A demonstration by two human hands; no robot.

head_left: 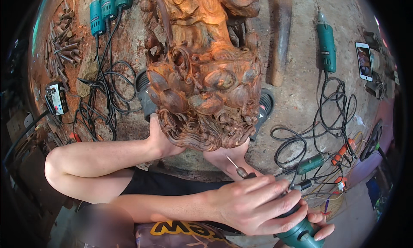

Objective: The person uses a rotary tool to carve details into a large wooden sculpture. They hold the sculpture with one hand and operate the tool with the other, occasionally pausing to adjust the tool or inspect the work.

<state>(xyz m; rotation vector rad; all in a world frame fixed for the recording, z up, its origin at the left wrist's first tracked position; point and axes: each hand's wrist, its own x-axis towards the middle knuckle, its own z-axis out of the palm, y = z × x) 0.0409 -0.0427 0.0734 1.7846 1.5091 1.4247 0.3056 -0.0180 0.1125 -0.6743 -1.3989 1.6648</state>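
Note:
A green die grinder (297,235) with a thin pointed bit (231,161) lies across both hands at the lower right. My left hand (258,205) wraps over its dark front part from above, near the collar. Behind it my right hand (320,224) grips the green body from below, mostly hidden, with some fingers showing. The bit points up and left, short of the wood. In front of me, between my feet, stands a large reddish-brown wood carving (206,84) with swirling, rounded relief; its top runs out of view.
Several green grinders (97,13) and tangled black cables (109,89) lie at left, beside wood sticks (64,46) and a control box (57,98). To the right are another grinder (326,46), a wooden pole (280,37), coiled cable (335,106), orange plugs (343,152) and a phone (364,61).

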